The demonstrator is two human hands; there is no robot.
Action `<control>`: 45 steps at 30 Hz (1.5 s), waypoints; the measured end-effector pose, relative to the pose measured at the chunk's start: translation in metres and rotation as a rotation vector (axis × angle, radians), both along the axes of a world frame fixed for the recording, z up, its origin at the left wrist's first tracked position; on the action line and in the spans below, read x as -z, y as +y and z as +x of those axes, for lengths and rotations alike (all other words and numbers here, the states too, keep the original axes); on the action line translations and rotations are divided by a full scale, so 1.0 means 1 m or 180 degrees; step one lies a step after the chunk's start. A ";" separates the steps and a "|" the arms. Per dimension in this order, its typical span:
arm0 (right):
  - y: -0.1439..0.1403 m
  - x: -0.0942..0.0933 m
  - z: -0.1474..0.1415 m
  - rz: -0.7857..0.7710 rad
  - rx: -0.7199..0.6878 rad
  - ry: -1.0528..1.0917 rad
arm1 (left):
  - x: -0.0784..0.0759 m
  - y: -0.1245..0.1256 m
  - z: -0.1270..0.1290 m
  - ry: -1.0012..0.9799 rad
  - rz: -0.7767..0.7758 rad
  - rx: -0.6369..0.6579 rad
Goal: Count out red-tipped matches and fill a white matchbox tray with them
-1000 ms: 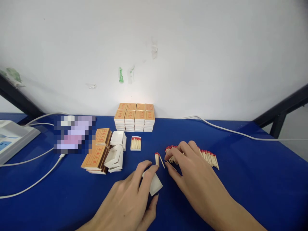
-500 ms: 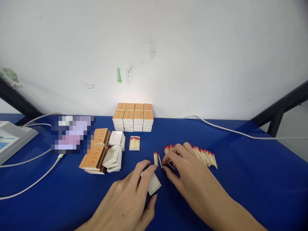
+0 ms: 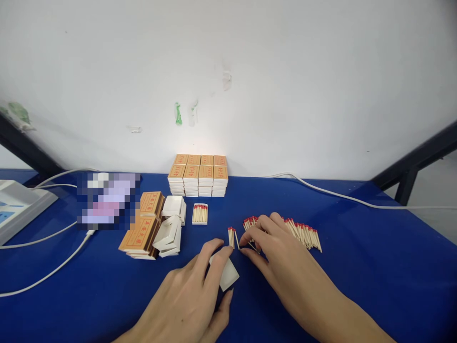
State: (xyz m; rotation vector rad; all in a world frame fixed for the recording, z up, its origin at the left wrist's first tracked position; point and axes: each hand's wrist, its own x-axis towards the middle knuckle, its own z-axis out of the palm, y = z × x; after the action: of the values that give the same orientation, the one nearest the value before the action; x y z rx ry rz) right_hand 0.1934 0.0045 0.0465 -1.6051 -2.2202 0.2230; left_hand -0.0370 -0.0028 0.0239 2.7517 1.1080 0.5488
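Observation:
My left hand point(image 3: 193, 286) is closed around a white inner matchbox tray point(image 3: 227, 277), with its index and middle fingers over one end and the thumb low at the near side. To the right, my right hand point(image 3: 274, 247) has its thumb and index finger brought together beside a single red-tipped match point(image 3: 237, 239), apparently pinching its lower end. A small row of matches point(image 3: 231, 237) lies just left of that one. Behind and beyond the right hand spreads a pile of loose matches point(image 3: 307, 232), partly hidden by the fingers.
A tray filled with matches point(image 3: 200, 215) lies past my left hand. White trays point(image 3: 167, 233) are piled left of it, beside orange matchbox sleeves point(image 3: 139, 234). Stacked matchboxes point(image 3: 198, 174) stand against the wall. A blurred-out object point(image 3: 110, 197) and a white cable point(image 3: 50, 278) lie at left.
My right hand's fingertips have shifted very slightly left toward the row of matches. The left hand and its tray hold still, while the view has tilted a little.

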 end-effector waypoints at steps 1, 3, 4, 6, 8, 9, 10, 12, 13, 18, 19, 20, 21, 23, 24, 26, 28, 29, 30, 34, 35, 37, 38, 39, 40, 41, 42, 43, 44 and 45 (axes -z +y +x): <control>0.000 0.001 0.000 0.0013 0.0007 -0.0006 | 0.000 0.000 0.000 0.0006 0.0005 -0.0009; 0.002 0.002 0.000 0.0023 -0.0013 -0.0002 | 0.001 0.001 0.001 0.0006 0.0018 -0.0003; 0.002 0.002 0.000 0.0027 -0.0014 0.0005 | 0.001 0.002 0.001 0.0006 0.0020 0.0003; 0.003 0.002 -0.001 0.0023 0.0005 0.0027 | 0.002 0.002 0.001 -0.0009 0.0024 0.0004; 0.004 0.002 -0.001 0.0005 0.0045 0.0059 | 0.002 0.001 0.000 -0.0034 0.0035 -0.0001; 0.004 0.002 -0.001 -0.0004 0.0056 0.0074 | 0.002 0.001 0.000 -0.0038 0.0040 -0.0004; 0.004 0.002 -0.002 -0.0012 0.0056 0.0082 | 0.001 0.001 0.000 -0.0035 0.0043 0.0000; 0.004 0.002 -0.002 -0.0007 0.0070 0.0089 | 0.000 0.001 0.000 -0.0021 0.0035 0.0001; 0.004 0.002 -0.002 -0.0003 0.0072 0.0087 | -0.001 0.001 0.001 -0.0014 0.0021 0.0009; 0.003 0.002 -0.002 -0.0057 0.0066 0.0110 | -0.005 0.003 0.001 -0.0014 -0.0110 0.0138; 0.003 0.001 -0.002 -0.0084 0.0065 0.0126 | -0.005 0.003 0.001 -0.0006 -0.0145 0.0169; 0.003 0.001 -0.002 -0.0111 0.0056 0.0143 | -0.006 0.004 0.001 0.0002 -0.0179 0.0203; 0.002 0.000 -0.003 -0.0134 0.0045 0.0156 | -0.006 0.004 0.001 0.0004 -0.0204 0.0226; 0.002 -0.001 -0.003 -0.0121 0.0040 0.0153 | -0.007 0.003 0.001 -0.0010 -0.0229 0.0255; 0.002 -0.001 -0.003 -0.0092 0.0048 0.0136 | -0.007 0.003 0.001 -0.0018 -0.0228 0.0263; 0.003 -0.001 -0.002 0.0018 0.0102 0.0079 | -0.007 0.003 0.000 -0.0018 -0.0229 0.0266; 0.004 0.000 -0.002 0.0169 0.0183 0.0008 | -0.007 0.002 0.001 0.0009 -0.0231 0.0248; 0.005 0.001 -0.002 0.0242 0.0218 -0.0030 | -0.007 0.002 0.001 0.0025 -0.0226 0.0236; 0.005 0.002 -0.002 0.0309 0.0240 -0.0067 | -0.007 0.003 0.001 0.0037 -0.0224 0.0228; 0.006 0.004 -0.004 0.0401 0.0173 -0.0184 | -0.008 0.003 0.001 0.0041 -0.0201 0.0231; 0.006 0.005 -0.004 0.0388 0.0145 -0.0202 | -0.008 0.003 0.001 0.0039 -0.0202 0.0228; 0.005 0.005 -0.005 0.0350 0.0103 -0.0224 | -0.008 0.004 0.001 0.0047 -0.0215 0.0229; 0.004 0.005 -0.005 0.0333 0.0093 -0.0226 | -0.009 0.004 0.001 0.0055 -0.0225 0.0230; 0.004 0.005 -0.006 0.0325 0.0091 -0.0225 | -0.009 0.004 0.001 0.0052 -0.0225 0.0229; 0.004 0.004 -0.006 0.0320 0.0091 -0.0222 | -0.009 0.004 0.001 0.0041 -0.0215 0.0228; 0.003 0.004 -0.006 0.0313 0.0094 -0.0209 | -0.009 0.004 0.000 0.0038 -0.0210 0.0234; 0.003 0.003 -0.006 0.0305 0.0099 -0.0187 | -0.009 0.005 0.000 0.0036 -0.0210 0.0247; 0.003 0.003 -0.006 0.0301 0.0100 -0.0157 | -0.009 0.005 0.000 0.0033 -0.0211 0.0251; 0.003 0.002 -0.006 0.0300 0.0102 -0.0125 | -0.009 0.005 0.001 0.0025 -0.0212 0.0258; 0.002 0.002 -0.006 0.0308 0.0118 -0.0096 | -0.008 0.005 0.001 0.0018 -0.0208 0.0248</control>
State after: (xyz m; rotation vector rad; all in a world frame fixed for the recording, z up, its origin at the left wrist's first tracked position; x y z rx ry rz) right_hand 0.1877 0.0070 0.0449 -1.6060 -2.1864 0.0805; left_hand -0.0363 0.0026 0.0319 2.7283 0.9964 0.4864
